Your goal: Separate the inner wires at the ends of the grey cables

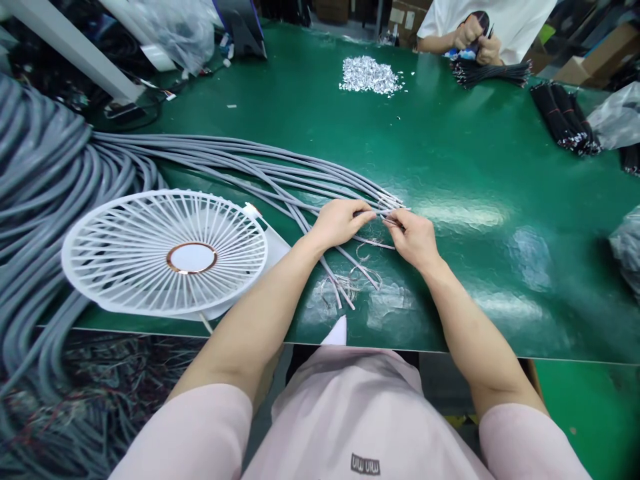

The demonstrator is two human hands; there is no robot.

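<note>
Far left of frame, we've got the grey cable coil (pixel 45 150), probably heavy as a mass. Loose cables (pixel 240 151) run to centre; jackets look smooth, springy, bendable. At centre, our left hand (pixel 340 221) grips one cable (pixel 379 214) near its end, on the jacket: best hold. Just right, our right hand (pixel 414 237) pinches its tip, likely more delicate.

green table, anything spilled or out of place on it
Yes, two untidy spots: silvery scraps heaped on the far side of the green table, scattering at the edges, and thin strands straggling loosely where some gray cables end near the front edge.
</note>
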